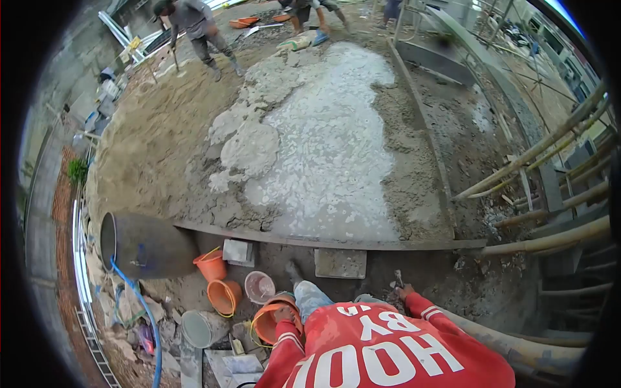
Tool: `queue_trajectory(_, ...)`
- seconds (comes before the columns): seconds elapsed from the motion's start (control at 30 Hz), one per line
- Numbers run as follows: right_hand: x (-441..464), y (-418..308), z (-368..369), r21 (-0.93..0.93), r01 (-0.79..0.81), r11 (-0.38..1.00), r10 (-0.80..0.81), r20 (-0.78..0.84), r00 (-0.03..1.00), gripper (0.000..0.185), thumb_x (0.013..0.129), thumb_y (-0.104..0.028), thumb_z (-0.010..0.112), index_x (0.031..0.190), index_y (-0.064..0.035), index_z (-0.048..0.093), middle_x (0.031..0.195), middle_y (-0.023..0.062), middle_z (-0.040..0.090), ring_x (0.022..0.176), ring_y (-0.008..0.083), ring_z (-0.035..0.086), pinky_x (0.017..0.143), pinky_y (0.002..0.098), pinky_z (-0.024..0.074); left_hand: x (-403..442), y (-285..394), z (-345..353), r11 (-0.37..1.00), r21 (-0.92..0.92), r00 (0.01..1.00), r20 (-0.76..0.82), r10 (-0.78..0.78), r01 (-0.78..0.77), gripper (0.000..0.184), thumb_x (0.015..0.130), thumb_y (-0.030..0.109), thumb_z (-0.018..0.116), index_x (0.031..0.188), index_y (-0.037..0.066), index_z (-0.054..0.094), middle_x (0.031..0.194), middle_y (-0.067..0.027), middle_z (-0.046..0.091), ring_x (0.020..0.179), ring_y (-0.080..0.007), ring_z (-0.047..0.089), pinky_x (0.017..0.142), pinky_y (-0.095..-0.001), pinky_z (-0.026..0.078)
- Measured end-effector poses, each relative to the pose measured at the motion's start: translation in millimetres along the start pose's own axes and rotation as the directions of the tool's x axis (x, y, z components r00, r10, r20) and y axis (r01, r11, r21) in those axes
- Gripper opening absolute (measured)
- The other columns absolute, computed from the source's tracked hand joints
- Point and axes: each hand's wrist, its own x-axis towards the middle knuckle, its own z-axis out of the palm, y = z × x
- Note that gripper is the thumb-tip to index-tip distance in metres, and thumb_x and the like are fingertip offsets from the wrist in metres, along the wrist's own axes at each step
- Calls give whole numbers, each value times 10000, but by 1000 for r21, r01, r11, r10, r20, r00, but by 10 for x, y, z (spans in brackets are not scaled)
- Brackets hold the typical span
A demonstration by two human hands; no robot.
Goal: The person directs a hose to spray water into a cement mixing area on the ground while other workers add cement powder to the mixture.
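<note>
My left hand [283, 314], in a red sleeve, is closed at the rim of a tilted orange bucket [264, 321] beside my left leg. My right hand [405, 291] hangs low on the right, its fingers wrapped round a small greyish thing [398, 278], too small to name. Ahead lies a bed of wet grey cement mix [333, 142] with pale water pooled over it. A long board [310, 240] edges it on my side, and a concrete block [341, 263] sits against that board.
More buckets stand left of me: two orange [210, 264] [224, 297], a pinkish one [260, 287] and a grey one [197, 328]. A dark drum [149, 246] with a blue hose [143, 304] is farther left. Bamboo poles [550, 242] line the right. People [200, 32] work beyond the sand [152, 142].
</note>
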Motion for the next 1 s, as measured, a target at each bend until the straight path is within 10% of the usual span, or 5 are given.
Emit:
queue_trajectory(0.33,763,-417,359,-267,200,943,-181,94,979,455,852,-318,581,529,0,546,514,80,544,422,189,508,408,368,393,889,2036,-2386,698,-61,491,-754,436,-713,103,743,36,567,828,35,626,709,-105,613,631,-220,603,602,-318,487)
queue_trajectory(0.53,-409,-2086,901,-431,305,849,-222,232,947,446,851,-339,584,545,-16,548,505,69,529,418,178,492,396,367,370,1203,2936,-4756,817,426,-46,-894,445,-388,185,693,110,600,875,82,591,884,-102,587,836,-272,568,761,-369,441)
queue_trajectory(0.63,-706,-2719,1153,-445,335,830,-224,285,932,443,850,-348,584,552,-23,541,499,67,520,413,174,487,391,361,370,1430,2944,-5316,959,258,-10,-966,259,-113,275,714,178,646,967,101,570,926,-121,582,1021,-279,523,877,-426,379)
queue_trajectory(0.8,-888,-3231,1464,-310,304,901,-211,300,930,438,852,-376,576,578,-39,513,487,77,500,394,173,484,377,337,392,2666,2174,-5706,971,-152,661,-750,8,-184,345,780,362,605,922,48,581,717,-100,550,658,-231,551,579,-360,416)
queue_trajectory(1.0,-356,-3453,1825,-258,364,895,-265,351,898,443,859,-376,560,618,-5,529,535,116,579,404,191,545,394,332,436,2264,2646,-4647,767,-457,762,-645,64,-451,472,879,474,466,768,31,586,451,-2,407,354,-123,407,349,-274,299)
